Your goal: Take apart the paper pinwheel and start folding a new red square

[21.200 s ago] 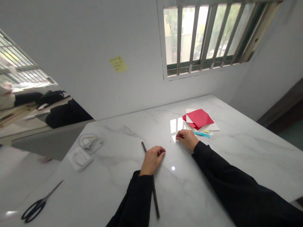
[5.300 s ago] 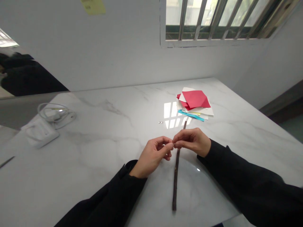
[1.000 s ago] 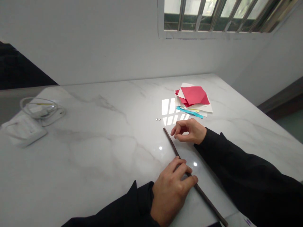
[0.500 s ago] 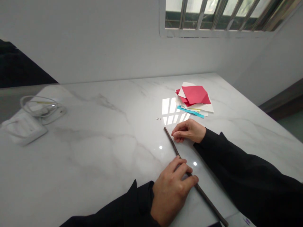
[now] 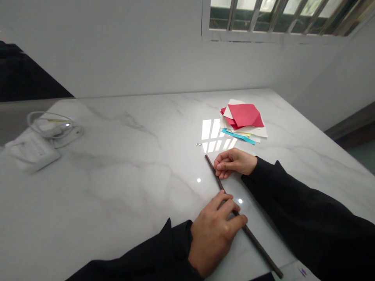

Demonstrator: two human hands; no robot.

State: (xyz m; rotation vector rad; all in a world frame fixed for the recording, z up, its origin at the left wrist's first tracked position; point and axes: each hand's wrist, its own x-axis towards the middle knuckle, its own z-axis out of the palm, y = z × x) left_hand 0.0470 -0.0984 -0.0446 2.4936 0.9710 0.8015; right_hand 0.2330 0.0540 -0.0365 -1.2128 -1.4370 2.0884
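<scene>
By the curled left hand [image 5: 216,232], a thin dark-brown stick [image 5: 260,249] is gripped against the white marbled tabletop [image 5: 140,199], presumably for steadiness. Just beyond, the right hand [image 5: 233,161] is held beside the stick, fingertips drawn together; whether anything is pinched cannot be told. Farther out, two tiny silvery beads [image 5: 197,144] and a red-topped paper pile [image 5: 246,115] are placed, seemingly within reach.

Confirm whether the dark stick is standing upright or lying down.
Lying down: the dark stick stretches lengthwise along the table, its middle passing under the left hand.
</scene>
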